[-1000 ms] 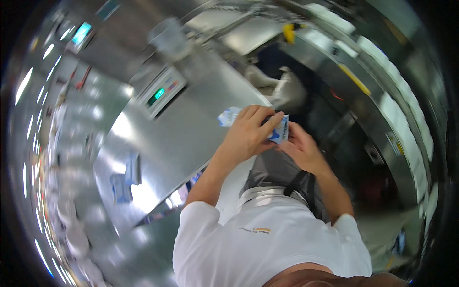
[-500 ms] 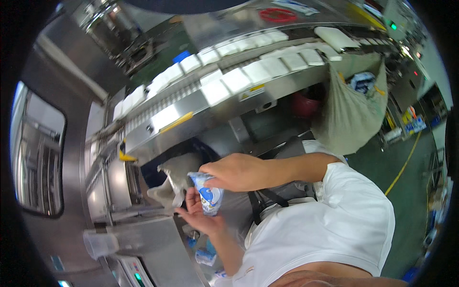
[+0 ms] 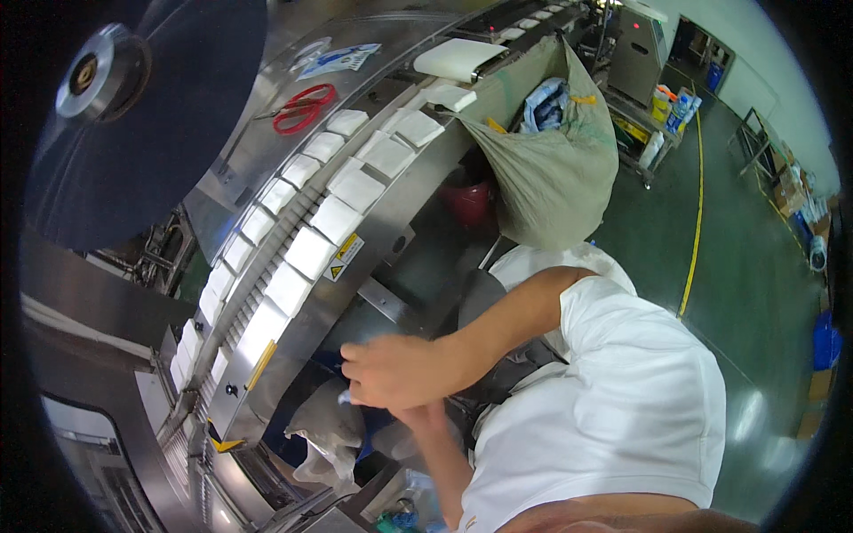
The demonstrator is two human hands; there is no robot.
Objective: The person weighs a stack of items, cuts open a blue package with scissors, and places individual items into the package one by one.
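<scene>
My right hand is closed, fingers curled, in front of the conveyor's near side. A scrap of blue and white plastic packet peeks out below its fingers; the rest of the packet is hidden. My left hand lies behind and below the right one, its fingers covered. Beneath both hands sits a greyish sack with a whitish plastic bag at its mouth.
Two rows of white folded pads lie along the conveyor. Red-handled scissors rest on the steel surface beyond. A large beige cloth sack hangs at the conveyor's side with blue and white packets inside. A dark disc looms upper left.
The view has swung to the right. The packet, plainly visible above my open left palm before, is now mostly hidden, and my right hand covers my left.
</scene>
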